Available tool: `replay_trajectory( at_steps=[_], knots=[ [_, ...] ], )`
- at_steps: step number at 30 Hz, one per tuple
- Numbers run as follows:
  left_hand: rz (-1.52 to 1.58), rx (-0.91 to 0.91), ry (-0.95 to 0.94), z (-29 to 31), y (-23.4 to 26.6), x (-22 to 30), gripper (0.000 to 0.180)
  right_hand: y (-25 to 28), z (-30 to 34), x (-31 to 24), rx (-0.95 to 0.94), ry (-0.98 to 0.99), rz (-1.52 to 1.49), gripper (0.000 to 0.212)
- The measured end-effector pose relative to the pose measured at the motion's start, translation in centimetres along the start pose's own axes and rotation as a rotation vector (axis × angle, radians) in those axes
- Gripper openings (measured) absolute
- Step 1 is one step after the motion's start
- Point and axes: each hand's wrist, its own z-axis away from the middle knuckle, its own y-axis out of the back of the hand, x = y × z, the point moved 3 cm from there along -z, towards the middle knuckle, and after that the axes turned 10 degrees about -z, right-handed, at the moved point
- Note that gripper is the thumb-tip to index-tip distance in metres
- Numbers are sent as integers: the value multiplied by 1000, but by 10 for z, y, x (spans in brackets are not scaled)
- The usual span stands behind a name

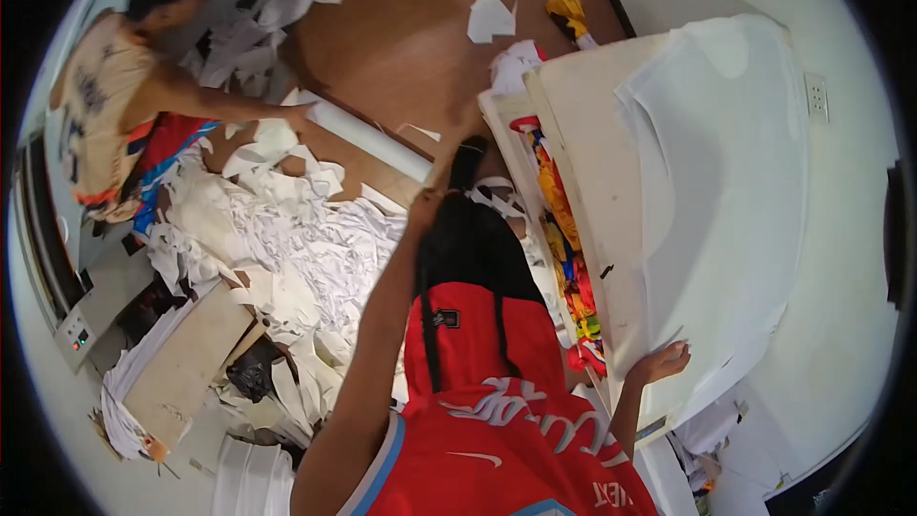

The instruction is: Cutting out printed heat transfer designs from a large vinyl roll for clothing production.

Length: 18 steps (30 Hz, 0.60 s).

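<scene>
My left arm reaches down along my red and black shorts (482,334), and my left hand (430,199) is beside their dark lower edge. Its fingers are too small and dark to make out. At the near edge of the big table, my right hand (663,362) is open over the white sheets (731,220), fingers loosely bent and apart, with nothing visible in them. Those sheets lie in a layered stack on the pale table top (597,134) to my right. Beneath the top, an open shelf holds bunched colourful cloth (564,220) in yellow, red and blue.
A co-worker (115,105) at the left has a hand on a white roll (368,136). White scraps (315,258) heap over the floor at my left. A board (191,358) and black plastic bag (253,370) lie nearer. A cut white piece (491,15) lies on the brown floor (382,29).
</scene>
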Motion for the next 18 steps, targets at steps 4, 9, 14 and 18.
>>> replay_trajectory(
  at_steps=[4,9,14,18],
  knots=[
    [8,-66,-5,75,-1,10,39,2,-1,-1,-36,-27,-12,62],
    [-38,86,-19,135,29,13,39,5,-3,4,42,29,-20,61],
    [274,290,-49,148,110,35,39,9,1,0,105,30,-62,59],
    [418,508,-20,145,206,74,63,16,3,-10,172,115,-73,56]
  ],
)
